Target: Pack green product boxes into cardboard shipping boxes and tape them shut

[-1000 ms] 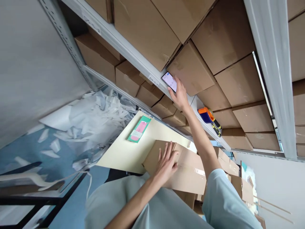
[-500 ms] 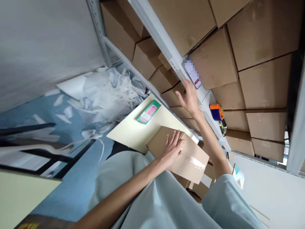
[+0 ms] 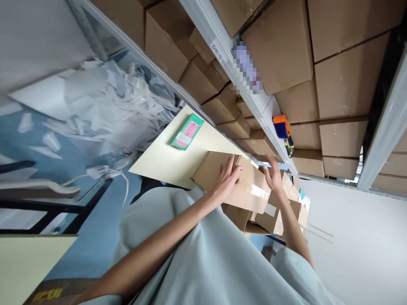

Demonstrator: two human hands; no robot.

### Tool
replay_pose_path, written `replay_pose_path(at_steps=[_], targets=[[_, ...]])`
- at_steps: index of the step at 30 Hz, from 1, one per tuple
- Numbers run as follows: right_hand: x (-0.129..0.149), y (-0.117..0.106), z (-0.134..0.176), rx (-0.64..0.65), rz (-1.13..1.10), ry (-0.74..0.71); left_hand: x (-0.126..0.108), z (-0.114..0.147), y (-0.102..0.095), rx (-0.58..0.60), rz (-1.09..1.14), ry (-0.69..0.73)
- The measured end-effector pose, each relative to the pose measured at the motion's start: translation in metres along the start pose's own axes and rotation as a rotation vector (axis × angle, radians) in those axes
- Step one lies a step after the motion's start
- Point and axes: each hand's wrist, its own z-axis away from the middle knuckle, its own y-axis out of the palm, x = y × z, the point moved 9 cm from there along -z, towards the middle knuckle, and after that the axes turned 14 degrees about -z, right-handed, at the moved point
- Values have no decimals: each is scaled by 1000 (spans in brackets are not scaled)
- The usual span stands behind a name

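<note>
A brown cardboard box (image 3: 246,199) with a strip of shiny clear tape rests at a slant on the pale tabletop (image 3: 159,154), close to my body. My left hand (image 3: 228,180) lies on top of the box, by the flap seam, with its fingers stretched out. At the box's far right edge is my right hand (image 3: 274,177), fingers apart and holding nothing; whether it touches the cardboard I cannot tell. A flat green and pink package (image 3: 187,132) lies on the tabletop to the left of the box.
Shelving (image 3: 219,51) packed with cardboard boxes (image 3: 280,46) runs along the far side. A blurred-out phone (image 3: 246,65) and an orange and blue tape dispenser (image 3: 281,126) sit on its ledge. Scrap paper (image 3: 108,97) heaps on the blue floor at left. More boxes (image 3: 270,218) stand right.
My right hand has come down from the shelf ledge by the phone to the right edge of the box. The view has shifted; my left hand stays on the box.
</note>
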Motion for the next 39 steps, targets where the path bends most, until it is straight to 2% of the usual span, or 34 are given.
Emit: replay_pose_path(at_steps=[2,3,4,6,9,12,19,25,27,30,32,35,37,39], targets=[[-71,-17,62,-132,-15,299,4,-1,1,5,12,-7],[-99,-16,92,-160,-42,427,5,-1,1,8,15,-10],[-119,-12,117,-185,-67,511,7,-2,1,13,18,-11],[-141,6,149,-205,-123,568,8,-3,2,26,25,-6],[-146,40,159,-178,-132,523,10,-5,3,41,17,2],[-146,61,152,-155,-40,481,14,-6,4,63,-13,-6],[-149,69,148,-181,-65,449,17,-11,6,100,-89,4],[-153,76,153,-205,-115,405,15,-10,-7,-1,-220,94],[-158,66,143,-195,-121,357,12,-12,-18,-62,-323,137],[-156,22,102,-248,-90,211,-11,-25,-34,-123,-482,232],[-143,-18,57,-310,-66,74,-40,-47,-41,-146,-559,291],[-107,-66,-27,-353,-43,-162,-100,-99,-44,-224,-668,345],[-85,-86,-85,-354,0,-241,-139,-137,-38,-257,-737,366],[-69,-89,-137,-289,84,-227,-166,-168,-30,-261,-773,335]])
